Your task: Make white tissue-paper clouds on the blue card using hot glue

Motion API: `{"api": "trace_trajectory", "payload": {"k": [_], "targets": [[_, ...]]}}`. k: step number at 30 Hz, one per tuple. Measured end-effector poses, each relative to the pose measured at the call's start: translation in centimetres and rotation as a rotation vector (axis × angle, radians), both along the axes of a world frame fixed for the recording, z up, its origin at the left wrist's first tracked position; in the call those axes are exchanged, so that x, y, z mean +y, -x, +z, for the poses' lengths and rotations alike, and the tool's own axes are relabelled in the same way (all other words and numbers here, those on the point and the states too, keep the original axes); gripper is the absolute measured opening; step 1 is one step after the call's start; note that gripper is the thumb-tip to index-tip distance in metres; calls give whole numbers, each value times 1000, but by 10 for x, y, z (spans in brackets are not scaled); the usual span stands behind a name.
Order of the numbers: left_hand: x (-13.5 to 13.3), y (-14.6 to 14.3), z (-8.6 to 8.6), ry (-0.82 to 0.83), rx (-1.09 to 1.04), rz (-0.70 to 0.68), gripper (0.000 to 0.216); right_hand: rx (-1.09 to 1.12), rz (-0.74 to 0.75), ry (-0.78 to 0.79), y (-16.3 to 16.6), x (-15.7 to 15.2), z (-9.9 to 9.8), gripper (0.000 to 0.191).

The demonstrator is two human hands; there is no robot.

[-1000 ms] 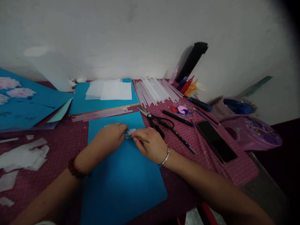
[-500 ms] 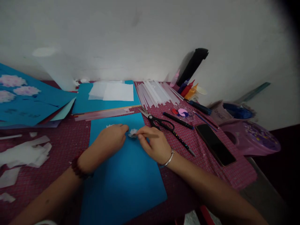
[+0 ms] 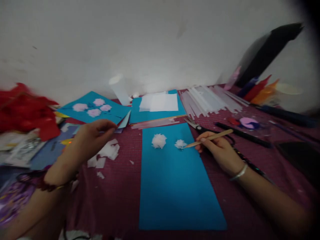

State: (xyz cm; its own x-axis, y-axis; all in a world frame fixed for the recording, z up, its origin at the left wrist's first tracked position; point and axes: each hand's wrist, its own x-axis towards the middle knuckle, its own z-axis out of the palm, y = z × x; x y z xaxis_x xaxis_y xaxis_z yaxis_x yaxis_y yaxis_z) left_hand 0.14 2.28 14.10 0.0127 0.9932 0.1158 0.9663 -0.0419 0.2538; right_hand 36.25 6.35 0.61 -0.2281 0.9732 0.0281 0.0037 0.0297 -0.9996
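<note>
A flat wooden stick [image 3: 215, 137] is pinched in my right hand [image 3: 220, 150]. Its tip touches or nearly touches a small white paper flower [image 3: 180, 144] on the blue sheet [image 3: 175, 186]. To the left, a larger, fuller paper flower [image 3: 159, 141] lies on the same sheet. My left hand [image 3: 91, 138] is raised over the left side of the table, near torn white paper pieces [image 3: 110, 150]. Its thumb and fingers are a little apart, and I see nothing between them.
Behind the sheet, white papers [image 3: 163, 102] rest on another blue sheet. Scissors [image 3: 197, 127], a black pen [image 3: 242, 134] and white strips [image 3: 208, 100] lie to the right. A finished flower picture [image 3: 93, 108] and red material [image 3: 23, 111] are on the left.
My left hand has left the small flower and moved left toward the paper scraps. My right hand keeps the stick at the flower. The view has swung left.
</note>
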Motion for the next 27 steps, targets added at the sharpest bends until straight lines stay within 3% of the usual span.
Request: {"api": "trace_trajectory", "payload": {"k": [5, 7, 10, 20, 27], "targets": [[-46, 57, -55, 122, 8, 26, 24, -38, 21, -20, 0, 0, 0, 22], [-58, 61, -77, 124, 30, 47, 23, -55, 21, -28, 1, -1, 0, 22], [-64, 54, -94, 98, 117, 128, 24, -80, 23, -46, 0, -3, -1, 23], [-55, 34, -111, 44, 195, 281, 27, -107, 37, -72, 0, -3, -2, 26], [-61, 59, -99, 53, -93, 396, 42, -88, 53, -53, 0, -4, 3, 22]]}}
